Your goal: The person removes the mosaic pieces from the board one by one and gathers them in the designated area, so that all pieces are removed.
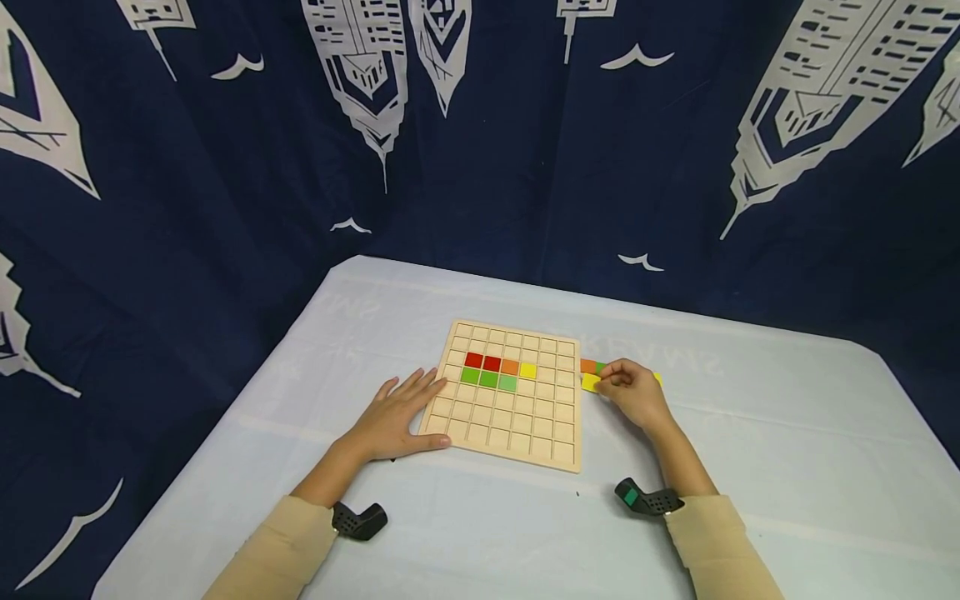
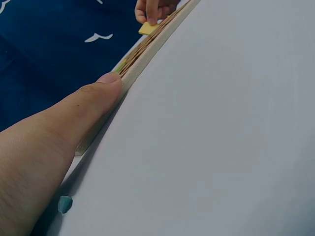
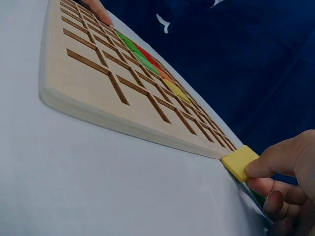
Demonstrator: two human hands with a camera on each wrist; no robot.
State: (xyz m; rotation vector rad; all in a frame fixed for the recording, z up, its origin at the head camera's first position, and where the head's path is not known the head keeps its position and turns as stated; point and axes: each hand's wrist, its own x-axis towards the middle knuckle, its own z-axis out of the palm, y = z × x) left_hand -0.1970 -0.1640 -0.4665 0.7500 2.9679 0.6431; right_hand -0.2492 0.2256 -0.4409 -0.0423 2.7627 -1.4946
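A square wooden grid board [image 1: 542,427] lies on the table. My left hand [image 1: 393,422] rests against its left side with fingers spread, the thumb at the near left corner. At the board's right edge, my right hand [image 1: 636,395] pinches a yellow square tile [image 3: 239,162] between thumb and fingers. One row on the board has two red tiles [image 1: 492,364], an orange tile [image 1: 510,367] and a yellow tile [image 1: 528,371]. Nearer to me, two green tiles [image 1: 488,379] and a paler green tile [image 1: 507,383] form another row.
Right of the board, partly hidden by my right hand, are more tiles, among them an orange one [image 1: 588,366]. A white cloth covers the table [image 1: 795,467]. Behind it hangs a dark blue curtain [image 1: 525,183] with white prints. Each wrist wears a black device [image 1: 360,522].
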